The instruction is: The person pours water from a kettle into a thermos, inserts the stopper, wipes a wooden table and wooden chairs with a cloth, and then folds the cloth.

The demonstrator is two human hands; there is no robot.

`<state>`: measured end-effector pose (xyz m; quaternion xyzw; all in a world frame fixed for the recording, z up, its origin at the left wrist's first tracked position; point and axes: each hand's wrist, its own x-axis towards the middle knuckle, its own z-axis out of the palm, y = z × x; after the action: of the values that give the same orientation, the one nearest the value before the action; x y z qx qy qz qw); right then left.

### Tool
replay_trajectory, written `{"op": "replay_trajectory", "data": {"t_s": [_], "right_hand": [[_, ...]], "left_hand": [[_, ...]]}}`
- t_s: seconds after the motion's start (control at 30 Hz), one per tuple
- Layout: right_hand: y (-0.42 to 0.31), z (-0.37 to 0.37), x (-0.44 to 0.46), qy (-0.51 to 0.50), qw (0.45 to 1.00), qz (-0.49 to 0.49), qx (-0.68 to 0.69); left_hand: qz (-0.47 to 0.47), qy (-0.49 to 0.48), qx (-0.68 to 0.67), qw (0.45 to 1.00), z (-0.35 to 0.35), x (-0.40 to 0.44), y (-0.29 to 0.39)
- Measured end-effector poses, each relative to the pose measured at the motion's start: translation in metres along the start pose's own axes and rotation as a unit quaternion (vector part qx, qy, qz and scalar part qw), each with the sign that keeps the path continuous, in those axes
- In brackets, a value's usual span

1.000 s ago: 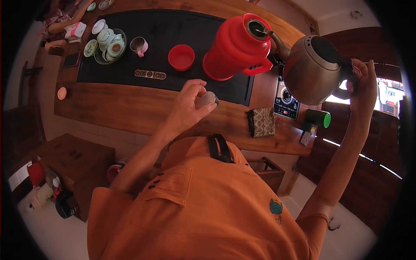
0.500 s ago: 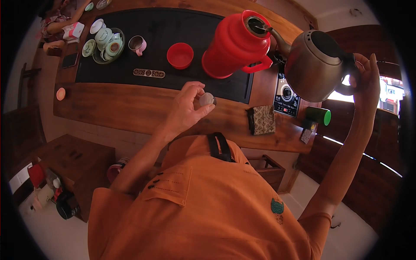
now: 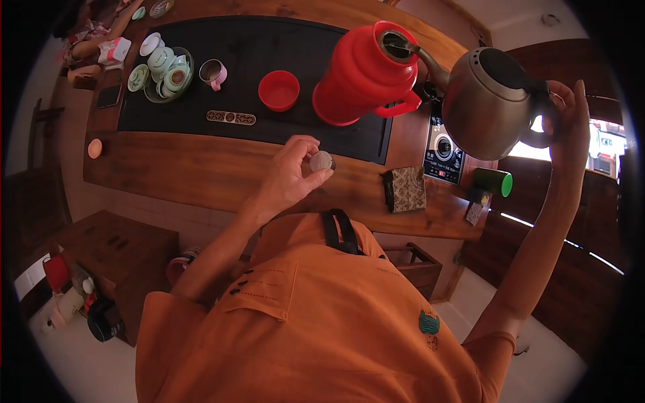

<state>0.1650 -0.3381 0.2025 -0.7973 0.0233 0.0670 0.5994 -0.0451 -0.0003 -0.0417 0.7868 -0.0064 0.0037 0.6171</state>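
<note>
My right hand is wrapped round the black handle of a metal kettle, holding it up and tilted. Its spout reaches the mouth of a red thermos flask, and a thin stream of water seems to run into the opening. The flask stands uncapped on the black tea tray. Over the table's near edge, my left hand pinches a small, round, pale stopper between thumb and fingers. A red bowl sits left of the flask, on the tray.
A pink cup, a glass bowl of pale green teaware and a patterned strip are on the tray. To the right are a hot plate, a folded cloth and a green cylinder. Another person's arm shows far left.
Both hands keep their grips, and the kettle stays tilted at the flask's mouth. The view has shifted slightly; my left hand with the stopper appears a little lower.
</note>
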Motion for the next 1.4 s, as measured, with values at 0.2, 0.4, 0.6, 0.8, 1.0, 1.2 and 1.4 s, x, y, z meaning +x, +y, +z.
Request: {"op": "replay_trajectory", "data": {"t_s": [0.2, 0.4, 0.6, 0.8, 1.0, 1.2, 1.4], "right_hand": [[-0.005, 0.007, -0.007, -0.029, 0.999, -0.020, 0.009], [-0.008, 0.007, -0.009, -0.020, 0.998, -0.041, -0.050], [-0.012, 0.016, -0.015, 0.059, 0.983, -0.063, -0.164], [-0.012, 0.015, -0.014, 0.067, 0.980, -0.077, -0.170], [-0.015, 0.013, -0.016, 0.018, 0.976, -0.077, -0.201], [-0.016, 0.019, -0.018, 0.037, 0.980, -0.092, -0.174], [-0.016, 0.020, -0.018, 0.057, 0.980, -0.085, -0.173]], "left_hand": [[0.000, -0.004, 0.001, 1.000, 0.002, 0.000, 0.000], [0.009, 0.002, 0.002, 1.000, 0.002, -0.002, 0.001], [0.003, -0.003, 0.006, 1.000, 0.003, -0.003, 0.002], [0.004, -0.010, 0.015, 1.000, 0.003, -0.002, 0.006], [0.006, -0.019, 0.008, 1.000, 0.005, 0.000, 0.008], [0.006, -0.023, 0.006, 1.000, 0.006, 0.000, 0.012], [0.024, -0.015, 0.006, 1.000, 0.009, 0.004, 0.016]]}}
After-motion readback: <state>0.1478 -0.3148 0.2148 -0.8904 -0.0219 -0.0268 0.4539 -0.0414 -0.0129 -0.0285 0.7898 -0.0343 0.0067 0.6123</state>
